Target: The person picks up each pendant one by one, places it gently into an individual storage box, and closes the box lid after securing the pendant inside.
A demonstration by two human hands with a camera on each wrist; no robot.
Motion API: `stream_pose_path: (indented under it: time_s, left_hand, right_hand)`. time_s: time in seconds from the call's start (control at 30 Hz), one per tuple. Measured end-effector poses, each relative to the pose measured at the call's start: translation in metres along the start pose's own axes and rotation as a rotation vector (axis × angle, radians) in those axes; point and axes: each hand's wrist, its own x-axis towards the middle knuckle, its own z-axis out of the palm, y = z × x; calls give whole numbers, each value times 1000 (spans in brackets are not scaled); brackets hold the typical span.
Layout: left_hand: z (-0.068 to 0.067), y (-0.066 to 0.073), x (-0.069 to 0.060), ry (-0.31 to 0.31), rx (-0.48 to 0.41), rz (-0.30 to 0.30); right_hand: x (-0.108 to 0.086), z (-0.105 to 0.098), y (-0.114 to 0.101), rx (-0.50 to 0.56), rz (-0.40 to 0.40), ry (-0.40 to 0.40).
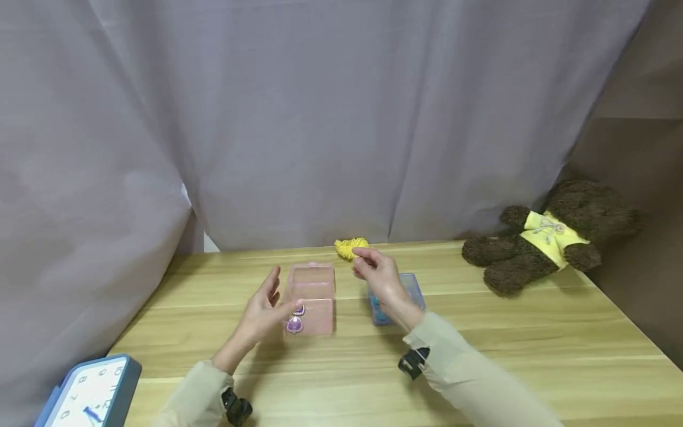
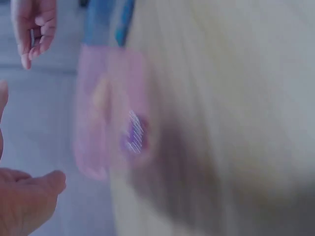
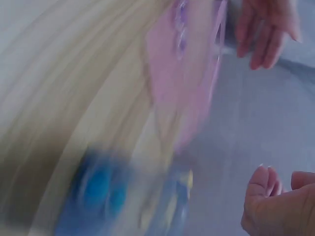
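A pink see-through box lies with its lid folded back on the table. Two purple gem-like pieces with pale beaded rims sit at its left side. Just left of and above this box is my left hand, fingers spread and holding nothing. My right hand hovers over a blue see-through box, its fingers loosely bent, with nothing visible between them. Blue round pieces lie inside the blue box, partly hidden by my right hand in the head view. Both wrist views are blurred.
A yellow yarn bundle lies at the table's back edge, beyond my right hand. A brown teddy bear in a yellow top lies at the right. At the front left is a blue-framed clock. Grey curtain hangs behind the table.
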Motion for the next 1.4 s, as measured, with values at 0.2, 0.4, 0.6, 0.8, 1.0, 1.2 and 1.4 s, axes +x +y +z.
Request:
stream_pose_path:
  time_s: [0.2,0.4,0.6,0.8,1.0,1.2,1.4]
  left_hand:
    - [-10,-26,-9,-67,-103,-92]
    - [-7,-37,-13,-77,-160,-70]
    - [0,-39,-14,-66,-135,-60]
    - [1,-39,-13,-39,-133,-62]
    - [-1,-40,-13,-22,-110,-52]
    - [0,-39,-13,-7,-100,-45]
    - [3,-38,-15,13,-90,-39]
  right_hand:
    - [21,47,20,41,47,71]
    - [73,70,97,-7,115,216]
    - [43,74,60,-46,247,217]
    - [40,76,51,-80,229,242]
    - [40,76,50,-72,146,283]
    - [22,72,38,-81,45,244]
    - [-7,62,31,-17,68,115]
